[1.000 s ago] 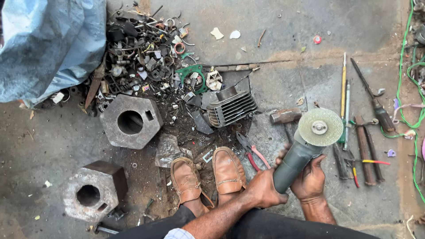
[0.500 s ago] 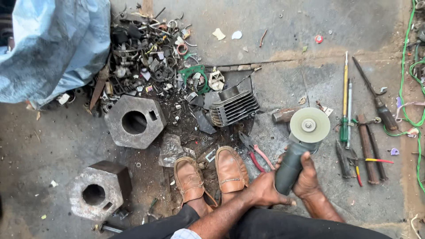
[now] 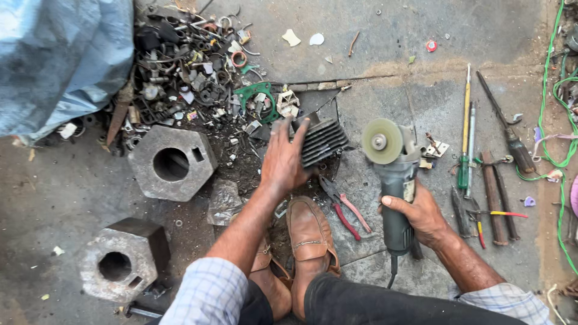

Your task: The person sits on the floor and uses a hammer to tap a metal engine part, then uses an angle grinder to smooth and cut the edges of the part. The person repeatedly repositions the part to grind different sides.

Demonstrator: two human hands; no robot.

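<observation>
- Hands first: left hand [image 3: 284,161] is stretched out onto the finned metal block [image 3: 320,141], fingers spread and laid flat over its near-left part, fingertips touching the fins. Not really a closed grasp, more pressing down on it.
- Right hand [image 3: 421,213] is wrapped around the body of the angle grinder [image 3: 394,180], thumb across the top, other fingers curled under so I can't see them fully. Grinder's disc [image 3: 380,141] faces up, just right of the finned block, not touching it as far as I can tell.
- Finned block sits roughly mid-floor, on the edge of the scrap pile [image 3: 192,66] that fills the far-left part of the concrete floor [image 3: 391,54].
- Red-handled pliers [image 3: 346,207] lie on the floor between the two hands, just right of the brown shoes [image 3: 310,235].
- Two hexagonal metal blocks with round holes: one [image 3: 171,162] left of the left forearm, the other [image 3: 123,259] near the floor's near-left corner.
- Row of hand tools [image 3: 487,174] toward the right edge: screwdrivers, chisels, a few long bars, well apart from the grinder.
- Green cord [image 3: 557,138] snakes down the right edge.
- Blue-grey tarp [image 3: 60,60] bunched in the far-left corner, touching the scrap.
</observation>
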